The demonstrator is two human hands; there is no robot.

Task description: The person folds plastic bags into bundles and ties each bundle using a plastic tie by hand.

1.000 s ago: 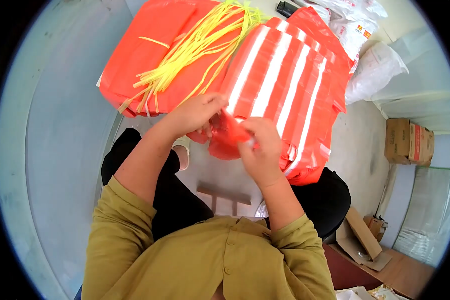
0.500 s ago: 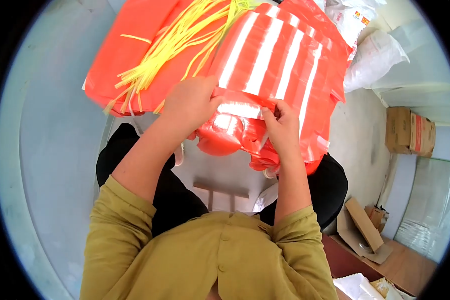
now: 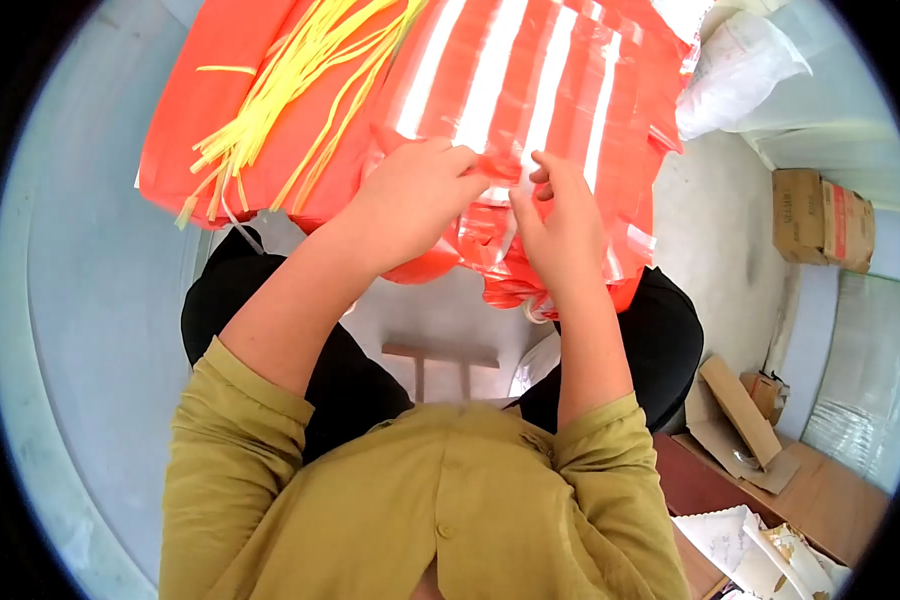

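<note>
Red plastic sheeting with white stripes (image 3: pixel 545 90) lies in a stack before me, its near edge crumpled and hanging down. My left hand (image 3: pixel 425 195) is closed on the red plastic near that edge, its fingertips pinched together. Just to the right, my right hand (image 3: pixel 560 205) is over the same edge, thumb and fingers apart, with nothing seen between them. Yellow strips (image 3: pixel 270 110) lie in a loose bundle on a red pile (image 3: pixel 185 125) to the left of the striped stack.
A white bag (image 3: pixel 740 70) is at the upper right. Cardboard boxes (image 3: pixel 805 215) stand by the right wall. An opened carton (image 3: pixel 735 420) and white papers (image 3: pixel 735 550) are at the lower right. A wooden bar (image 3: pixel 440 357) is on the floor between my legs.
The folded red plastic stretched between my hands has been lowered onto the stack. My right hand has opened. The stack and yellow strips have shifted up and left in view.
</note>
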